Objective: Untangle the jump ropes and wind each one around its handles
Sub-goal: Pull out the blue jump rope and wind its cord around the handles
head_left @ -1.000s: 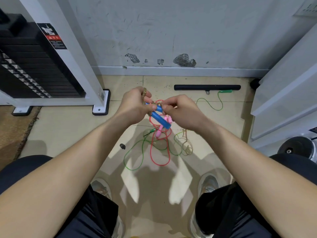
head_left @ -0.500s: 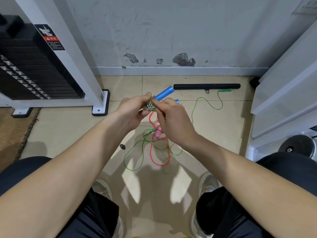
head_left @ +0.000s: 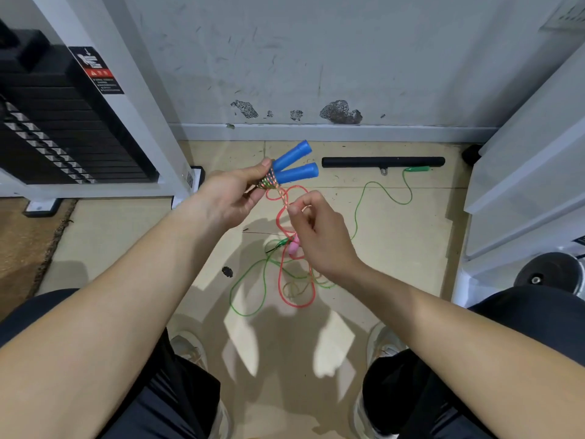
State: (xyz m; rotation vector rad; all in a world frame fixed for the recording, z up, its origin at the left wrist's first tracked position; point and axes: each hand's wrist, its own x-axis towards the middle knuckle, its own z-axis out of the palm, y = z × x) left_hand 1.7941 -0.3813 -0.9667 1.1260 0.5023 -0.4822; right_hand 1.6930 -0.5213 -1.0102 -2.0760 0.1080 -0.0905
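My left hand (head_left: 232,198) grips two blue handles (head_left: 294,166) side by side, their free ends pointing up and right, with multicoloured braided rope (head_left: 269,182) wound around their lower ends. My right hand (head_left: 319,236) pinches the loose strand of that braided rope just below the handles. On the floor beneath lie a red rope (head_left: 280,280) with a pink handle (head_left: 293,248) and a green rope (head_left: 364,198) whose green handle (head_left: 418,168) rests near the wall. The red and green ropes cross each other under my right hand.
A black bar (head_left: 383,161) lies on the tiled floor by the wall. A weight-stack machine (head_left: 63,122) stands at left, white panels (head_left: 525,172) at right, a round black weight (head_left: 550,272) at lower right. A small dark object (head_left: 227,271) sits on the floor. My knees and shoes fill the bottom.
The blue handles swung from pointing down-right to up-right and both now show in my left hand. My right hand dropped off the handles and drew the braided strand down and right.
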